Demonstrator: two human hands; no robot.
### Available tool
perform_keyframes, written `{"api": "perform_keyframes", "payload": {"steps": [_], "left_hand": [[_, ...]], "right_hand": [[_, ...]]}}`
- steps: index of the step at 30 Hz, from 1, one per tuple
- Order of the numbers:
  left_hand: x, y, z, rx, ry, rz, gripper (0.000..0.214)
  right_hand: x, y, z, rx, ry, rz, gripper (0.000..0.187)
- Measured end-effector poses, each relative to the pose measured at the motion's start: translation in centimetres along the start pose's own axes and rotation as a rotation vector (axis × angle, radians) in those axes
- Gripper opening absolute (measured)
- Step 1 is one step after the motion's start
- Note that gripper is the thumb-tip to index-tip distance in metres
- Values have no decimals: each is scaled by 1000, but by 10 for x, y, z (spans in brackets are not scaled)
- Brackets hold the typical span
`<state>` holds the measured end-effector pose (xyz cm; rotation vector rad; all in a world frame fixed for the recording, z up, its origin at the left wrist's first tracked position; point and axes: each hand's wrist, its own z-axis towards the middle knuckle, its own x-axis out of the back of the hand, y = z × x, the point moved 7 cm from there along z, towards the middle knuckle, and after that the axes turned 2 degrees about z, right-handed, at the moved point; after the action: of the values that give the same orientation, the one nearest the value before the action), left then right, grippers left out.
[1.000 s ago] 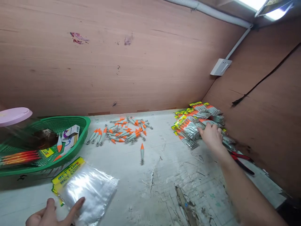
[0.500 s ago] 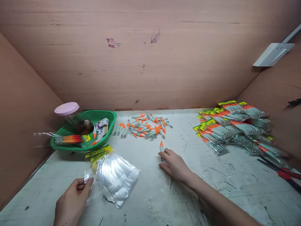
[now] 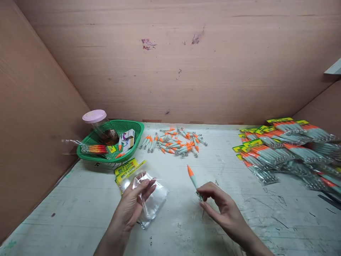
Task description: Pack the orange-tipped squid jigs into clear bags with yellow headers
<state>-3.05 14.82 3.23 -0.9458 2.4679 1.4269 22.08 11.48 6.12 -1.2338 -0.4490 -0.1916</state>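
Note:
My left hand [image 3: 128,206] is closed on a clear plastic bag [image 3: 145,195], its thumb and fingers pinching the film. Under it lies a fanned stack of clear bags with yellow header cards [image 3: 127,170] printed with BCT LURE; where the held bag ends against the stack is hard to make out. A squid jig [image 3: 192,177], orange at the tip and pale green along the body, is pinched at its hook end by thumb and fingers of my right hand [image 3: 221,202]. It leans with its orange tip up and to the left.
Loose squid jigs [image 3: 176,142] lie scattered near the back wall. A green basket [image 3: 140,129] at left holds a lidded jar [image 3: 99,124], a small box and jigs. Packed jigs [image 3: 279,149] are heaped at right, with dark tool tips [image 3: 329,201] in front.
My right hand has lifted the jig from the table and drawn it nearer. My left hand has moved right, over the bag stack, with the clear plastic in it. The view has turned left.

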Motion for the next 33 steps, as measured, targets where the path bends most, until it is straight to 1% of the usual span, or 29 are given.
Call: {"api": "perform_keyframes", "payload": {"steps": [2, 5, 7, 10, 12, 14, 17, 18, 20, 22, 24, 28, 30, 33], "left_hand": [[-14, -10, 1, 65, -78, -23, 20], [-26, -26, 2, 128, -153, -63, 5], [-27, -35, 3, 134, -152, -81, 5], [-23, -46, 4, 146, -124, -104, 6], [-21, -52, 4, 158, -116, -114, 5], [-21, -55, 3, 168, -121, -126, 6], [-22, -56, 2, 172, -132, -155, 9], [-22, -57, 1, 174, -134, -160, 9], [-23, -60, -1, 184, -139, -150, 10], [-25, -64, -6, 203, -171, -120, 11], [-31, -68, -12, 228, -244, -85, 13], [-43, -70, -26, 246, -415, -36, 14], [-46, -67, -29, 243, -434, -44, 20], [-45, -67, -32, 279, -403, -88, 40]], "right_hand": [[0, -7, -12, -31, -7, 220, 17], [-8, -13, -26, -59, -42, 437, 18], [-15, -10, -34, -133, -36, 587, 22], [-25, 1, -45, -277, 9, 766, 33], [-29, 3, -49, -289, 9, 792, 35], [-30, -3, -50, -228, -56, 703, 32], [-29, -21, -47, -83, -166, 353, 21], [-29, -29, -45, -32, -175, 226, 24], [-30, -43, -39, 66, -163, 21, 36], [-36, -53, -32, 153, -154, -126, 39], [-43, -58, -26, 222, -128, -257, 37], [-52, -60, -18, 333, -23, -492, 37], [-54, -61, -16, 380, 10, -572, 39], [-54, -65, -15, 416, 51, -654, 44]]}}
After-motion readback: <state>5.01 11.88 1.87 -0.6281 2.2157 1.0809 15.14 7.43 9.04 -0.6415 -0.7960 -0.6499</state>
